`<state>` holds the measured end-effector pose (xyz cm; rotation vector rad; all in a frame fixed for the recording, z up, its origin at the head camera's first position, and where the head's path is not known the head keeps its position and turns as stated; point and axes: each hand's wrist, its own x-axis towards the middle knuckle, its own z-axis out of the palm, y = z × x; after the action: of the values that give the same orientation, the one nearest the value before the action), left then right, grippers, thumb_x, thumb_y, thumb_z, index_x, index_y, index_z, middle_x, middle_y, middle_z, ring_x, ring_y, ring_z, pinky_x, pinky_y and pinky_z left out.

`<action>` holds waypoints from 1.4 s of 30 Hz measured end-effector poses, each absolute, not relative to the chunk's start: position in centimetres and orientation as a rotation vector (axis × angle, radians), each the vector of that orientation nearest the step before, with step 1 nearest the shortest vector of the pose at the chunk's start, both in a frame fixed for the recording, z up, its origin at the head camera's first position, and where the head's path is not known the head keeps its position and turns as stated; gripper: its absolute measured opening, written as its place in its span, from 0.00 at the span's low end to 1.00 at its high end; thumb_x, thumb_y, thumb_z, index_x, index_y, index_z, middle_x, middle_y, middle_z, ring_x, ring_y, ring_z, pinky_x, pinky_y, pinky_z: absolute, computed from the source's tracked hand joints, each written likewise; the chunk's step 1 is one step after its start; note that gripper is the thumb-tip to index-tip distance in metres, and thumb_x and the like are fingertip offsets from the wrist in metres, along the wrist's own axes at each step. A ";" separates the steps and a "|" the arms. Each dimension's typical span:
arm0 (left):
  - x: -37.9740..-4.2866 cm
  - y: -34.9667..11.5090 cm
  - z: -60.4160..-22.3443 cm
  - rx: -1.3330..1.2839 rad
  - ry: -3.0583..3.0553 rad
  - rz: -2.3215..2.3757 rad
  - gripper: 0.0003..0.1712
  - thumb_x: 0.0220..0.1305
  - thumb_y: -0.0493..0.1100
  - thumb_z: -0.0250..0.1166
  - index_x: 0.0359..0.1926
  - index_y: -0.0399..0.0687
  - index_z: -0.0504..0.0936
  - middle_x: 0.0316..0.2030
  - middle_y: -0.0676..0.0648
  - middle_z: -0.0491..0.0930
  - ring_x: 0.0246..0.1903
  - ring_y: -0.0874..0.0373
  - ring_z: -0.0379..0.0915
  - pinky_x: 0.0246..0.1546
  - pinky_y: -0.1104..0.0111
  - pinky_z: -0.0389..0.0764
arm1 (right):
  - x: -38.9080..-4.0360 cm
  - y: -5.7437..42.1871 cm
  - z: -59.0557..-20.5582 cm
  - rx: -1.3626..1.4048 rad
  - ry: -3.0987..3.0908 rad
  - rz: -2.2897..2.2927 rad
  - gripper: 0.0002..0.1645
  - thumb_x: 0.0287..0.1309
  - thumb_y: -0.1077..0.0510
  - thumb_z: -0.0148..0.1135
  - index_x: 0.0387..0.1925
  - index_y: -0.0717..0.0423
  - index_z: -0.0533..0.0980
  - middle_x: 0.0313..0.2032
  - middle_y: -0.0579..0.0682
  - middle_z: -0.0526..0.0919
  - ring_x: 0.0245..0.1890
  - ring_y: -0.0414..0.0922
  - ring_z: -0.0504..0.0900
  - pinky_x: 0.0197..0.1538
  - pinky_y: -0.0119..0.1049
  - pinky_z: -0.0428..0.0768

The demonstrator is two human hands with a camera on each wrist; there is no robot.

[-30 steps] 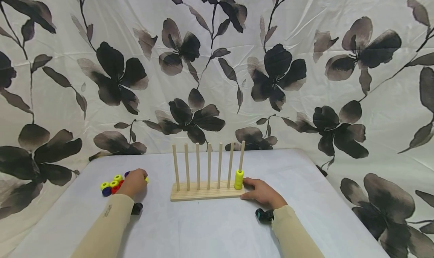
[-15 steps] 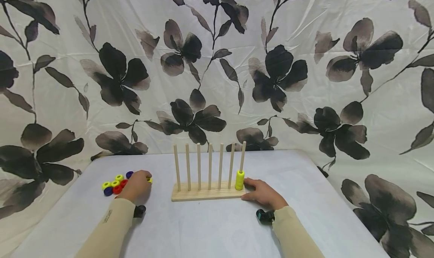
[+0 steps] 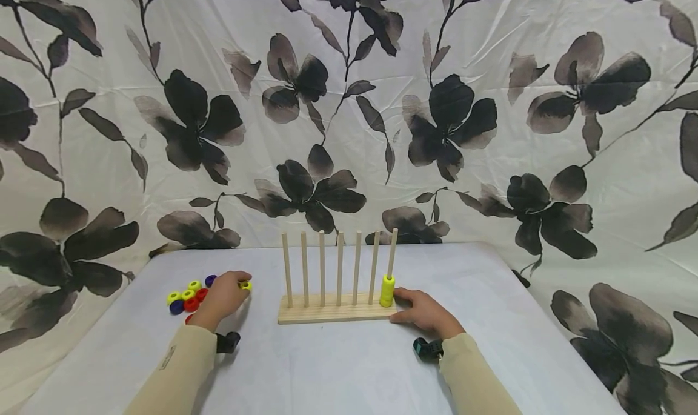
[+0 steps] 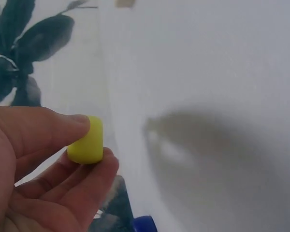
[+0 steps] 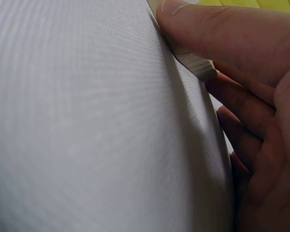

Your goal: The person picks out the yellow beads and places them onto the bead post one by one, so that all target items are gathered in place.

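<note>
My left hand (image 3: 225,297) pinches a yellow bead (image 4: 89,142) between thumb and fingers, held over the white tabletop just right of a cluster of loose beads. In the middle stands a wooden peg rack (image 3: 332,313) with several upright pegs in a row. A stack of yellow beads (image 3: 387,292) sits low on its rightmost peg; the other pegs are bare. My right hand (image 3: 425,313) holds the rack's right end, the thumb along the front edge and the fingers behind, as the right wrist view shows at the base's corner (image 5: 198,67).
Yellow, red and blue loose beads lie at the left; a red bead (image 3: 191,304) and a blue bead (image 3: 176,307) are among them, partly behind the left hand. A floral cloth (image 3: 349,130) hangs behind the table (image 3: 338,372).
My left hand has drawn a little to the right with the yellow bead, uncovering more of the loose beads. The right hand stays on the rack's end.
</note>
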<state>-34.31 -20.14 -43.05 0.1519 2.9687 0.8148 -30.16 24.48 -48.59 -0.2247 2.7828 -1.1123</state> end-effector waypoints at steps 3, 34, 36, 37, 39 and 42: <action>-33.8 -19.7 -42.6 0.155 2.975 0.839 0.24 0.64 0.36 0.61 0.61 0.33 0.74 0.59 0.29 0.72 0.58 0.33 0.68 0.59 0.43 0.72 | -30.0 24.4 -48.5 -0.223 2.779 -1.124 0.44 0.47 0.44 0.74 0.66 0.47 0.70 0.70 0.53 0.67 0.72 0.57 0.61 0.71 0.58 0.59; -31.1 -18.7 -38.2 0.173 3.007 1.116 0.28 0.65 0.41 0.63 0.64 0.37 0.71 0.57 0.34 0.76 0.56 0.40 0.74 0.53 0.51 0.80 | -30.0 24.4 -48.0 -0.231 2.769 -1.131 0.43 0.47 0.45 0.74 0.66 0.47 0.71 0.68 0.52 0.70 0.71 0.56 0.62 0.71 0.58 0.60; -30.9 -18.7 -37.8 0.176 3.008 1.139 0.28 0.65 0.41 0.63 0.64 0.36 0.71 0.57 0.33 0.76 0.56 0.40 0.75 0.53 0.51 0.80 | -30.0 24.4 -48.1 -0.228 2.770 -1.128 0.44 0.47 0.44 0.74 0.66 0.47 0.70 0.68 0.52 0.69 0.71 0.56 0.62 0.71 0.59 0.60; -30.9 -18.7 -37.6 0.170 3.009 1.149 0.28 0.65 0.41 0.63 0.64 0.37 0.71 0.57 0.34 0.76 0.56 0.40 0.75 0.53 0.51 0.80 | -30.0 24.4 -48.1 -0.226 2.768 -1.127 0.44 0.47 0.44 0.74 0.66 0.48 0.70 0.68 0.52 0.69 0.71 0.56 0.61 0.71 0.59 0.60; -30.8 -18.7 -37.3 0.164 3.015 1.162 0.28 0.65 0.41 0.63 0.63 0.37 0.72 0.57 0.34 0.76 0.56 0.40 0.75 0.52 0.52 0.80 | -29.9 24.4 -48.2 -0.220 2.766 -1.128 0.44 0.47 0.44 0.74 0.66 0.48 0.70 0.68 0.53 0.69 0.71 0.57 0.61 0.71 0.59 0.59; -30.6 -18.7 -36.7 0.178 3.027 1.172 0.28 0.65 0.42 0.63 0.63 0.37 0.72 0.57 0.33 0.76 0.56 0.39 0.75 0.52 0.51 0.81 | -30.0 24.4 -48.2 -0.226 2.770 -1.121 0.44 0.46 0.44 0.74 0.66 0.48 0.70 0.68 0.54 0.68 0.71 0.58 0.61 0.71 0.59 0.59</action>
<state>-30.61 -18.72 -36.72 0.1784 3.0266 1.1719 -29.97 24.41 -48.24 -0.2264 2.7704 -1.1210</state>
